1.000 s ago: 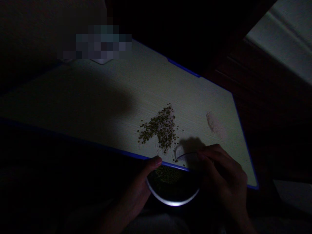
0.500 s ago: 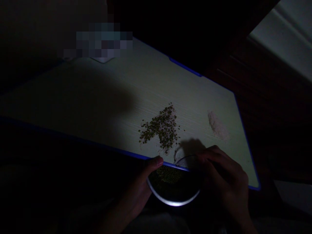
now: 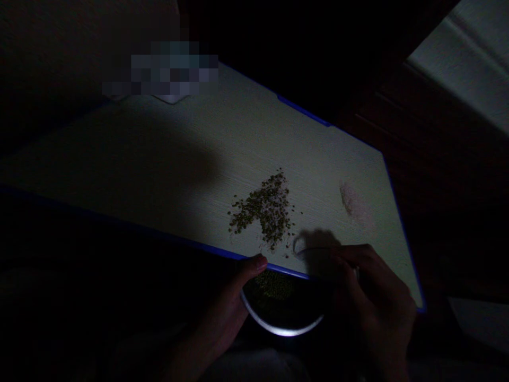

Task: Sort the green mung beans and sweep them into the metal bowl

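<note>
The scene is very dark. My left hand (image 3: 233, 302) grips the rim of a round metal bowl (image 3: 282, 326) held just below the table's near edge, thumb over the rim. Green beans (image 3: 274, 286) lie in the bowl. My right hand (image 3: 374, 302) is closed round a small thin tool, apparently a spoon (image 3: 304, 249), whose tip rests on the table beside a pile of green beans mixed with pale grains (image 3: 264, 209).
The pale table (image 3: 167, 159) has a blue edge band. A small pinkish-white heap of grains (image 3: 352, 201) lies near its right edge. A blurred patch covers something at the table's far left. Dark furniture stands beyond.
My right hand has shifted slightly right and down, and the tool's tip has slid a little along the table near the pile. My left hand and the bowl have stayed put.
</note>
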### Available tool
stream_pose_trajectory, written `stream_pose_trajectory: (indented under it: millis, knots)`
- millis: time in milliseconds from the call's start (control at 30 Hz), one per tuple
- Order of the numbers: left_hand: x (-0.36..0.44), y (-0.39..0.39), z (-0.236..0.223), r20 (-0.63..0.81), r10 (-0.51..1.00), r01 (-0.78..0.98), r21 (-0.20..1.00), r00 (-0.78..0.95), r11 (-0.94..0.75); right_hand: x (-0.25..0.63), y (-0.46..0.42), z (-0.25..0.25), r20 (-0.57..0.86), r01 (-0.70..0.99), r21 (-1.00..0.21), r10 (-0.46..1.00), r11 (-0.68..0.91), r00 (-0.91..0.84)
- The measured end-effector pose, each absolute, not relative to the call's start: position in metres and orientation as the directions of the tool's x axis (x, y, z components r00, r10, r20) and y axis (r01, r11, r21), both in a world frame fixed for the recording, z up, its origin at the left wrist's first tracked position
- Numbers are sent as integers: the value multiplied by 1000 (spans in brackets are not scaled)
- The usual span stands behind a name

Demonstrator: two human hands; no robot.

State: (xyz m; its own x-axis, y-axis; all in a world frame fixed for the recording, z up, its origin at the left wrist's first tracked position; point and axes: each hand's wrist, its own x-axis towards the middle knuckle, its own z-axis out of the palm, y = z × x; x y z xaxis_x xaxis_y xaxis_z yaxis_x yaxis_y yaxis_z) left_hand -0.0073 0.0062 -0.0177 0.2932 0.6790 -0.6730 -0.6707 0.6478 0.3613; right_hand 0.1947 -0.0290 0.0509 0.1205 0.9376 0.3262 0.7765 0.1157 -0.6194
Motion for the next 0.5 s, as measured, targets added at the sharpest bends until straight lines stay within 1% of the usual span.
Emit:
stream_pose_trajectory:
  millis: [100, 167, 233, 367, 500]
  knots:
    - [-7, 6, -18, -647, 702, -676, 377, 297, 633, 203, -28, 51, 357, 783, -621, 904, 42, 235]
    - [-7, 5, -17, -641, 703, -671, 376, 309, 639, 202, -27, 53, 370, 779, -626, 895, 42, 249]
    - [-8, 4, -17, -646, 692, -658, 372, 323, 654, 196, -25, 54, 376, 779, -621, 906, 91, 193]
    - [-9, 4, -16, -669, 674, -652, 365, 312, 665, 184, -21, 55, 374, 752, -619, 927, 228, 27]
    - [-9, 4, -16, -687, 665, -651, 367, 292, 664, 183, -19, 54, 366, 736, -632, 930, 242, 9]
